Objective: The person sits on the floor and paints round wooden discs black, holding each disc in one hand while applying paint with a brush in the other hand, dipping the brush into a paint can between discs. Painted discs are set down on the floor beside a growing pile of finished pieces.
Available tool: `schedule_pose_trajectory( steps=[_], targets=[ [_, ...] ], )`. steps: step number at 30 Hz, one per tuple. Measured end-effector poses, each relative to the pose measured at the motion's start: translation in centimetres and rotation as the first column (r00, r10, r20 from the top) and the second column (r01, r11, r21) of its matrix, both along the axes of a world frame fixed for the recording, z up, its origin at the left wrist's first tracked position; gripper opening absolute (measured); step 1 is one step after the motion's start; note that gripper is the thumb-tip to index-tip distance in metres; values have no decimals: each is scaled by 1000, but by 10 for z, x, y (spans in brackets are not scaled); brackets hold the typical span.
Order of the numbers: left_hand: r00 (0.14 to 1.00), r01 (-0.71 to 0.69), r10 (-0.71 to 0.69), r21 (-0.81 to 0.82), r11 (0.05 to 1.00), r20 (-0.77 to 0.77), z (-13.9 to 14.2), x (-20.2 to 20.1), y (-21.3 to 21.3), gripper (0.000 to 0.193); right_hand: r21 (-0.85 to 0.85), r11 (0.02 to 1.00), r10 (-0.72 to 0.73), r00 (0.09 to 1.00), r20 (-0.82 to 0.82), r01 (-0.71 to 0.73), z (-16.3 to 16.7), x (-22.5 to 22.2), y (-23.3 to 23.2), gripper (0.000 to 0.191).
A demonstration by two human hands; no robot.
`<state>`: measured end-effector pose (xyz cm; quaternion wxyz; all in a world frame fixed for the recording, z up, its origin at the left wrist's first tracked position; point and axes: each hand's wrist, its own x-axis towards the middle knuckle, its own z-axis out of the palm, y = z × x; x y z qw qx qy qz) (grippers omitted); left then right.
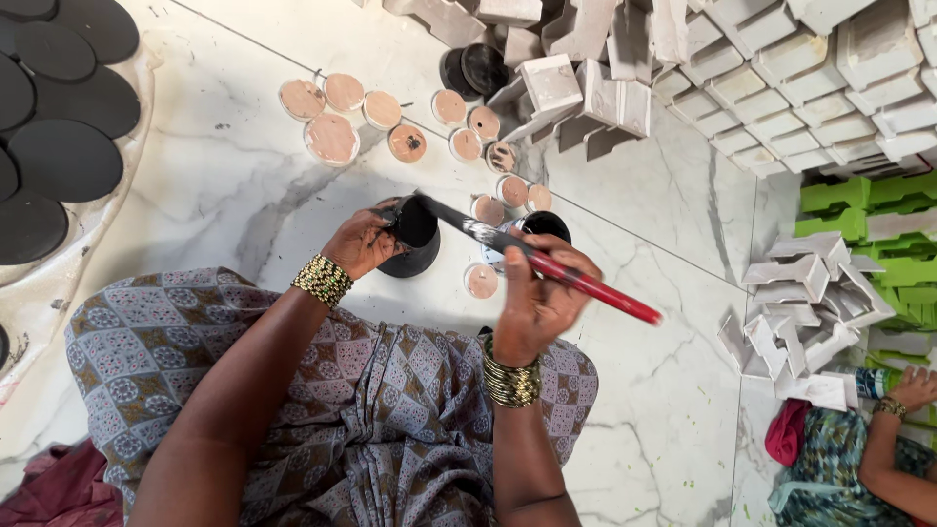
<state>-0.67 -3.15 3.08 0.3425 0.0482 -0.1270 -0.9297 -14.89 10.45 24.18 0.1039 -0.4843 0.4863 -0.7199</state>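
White marble floor carried everything in the head view: round terracotta discs lay unpainted ahead, black-painted discs dried at the left, white moulded blocks were heaped behind. The left hand had its fingers closed around a small black-coated clay cup, held tilted just above the floor. The right hand, wrist raised, pinched a red-handled paintbrush whose bristles reached into the cup's mouth. Wet paint might have slicked that grip, letting the cup slip; drips could have marked the patterned grey dress or bare discs nearby.
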Motion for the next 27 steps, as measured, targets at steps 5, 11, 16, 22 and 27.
schedule_pose_trajectory(
  steps=[5, 11, 16, 22, 27],
  targets=[
    [1000, -5, 5, -24, 1000, -29, -5, -1, -1, 51, 56, 997, -50, 999, 21, 49, 0, -1, 2, 44],
    [1000, 13, -13, -13, 1000, -14, -7, -1, -2, 49, 55, 998, 0, 1000, -19, 1, -1, -1, 3, 44],
    [996, -37, 39, 31, 999, -78, 0, 1, -2, 44, 70, 997, -15, 999, 29, 13, 5, -7, 13, 44],
    [996, -59, 57, 29, 998, 74, 3, 2, -3, 47, 137, 990, -40, 995, 92, 27, 2, -9, 11, 42],
    [892, -75, 41, -57, 996, -451, -8, 0, -4, 29, 84, 996, 2, 966, 257, -24, 2, -5, 17, 44]
  ],
)
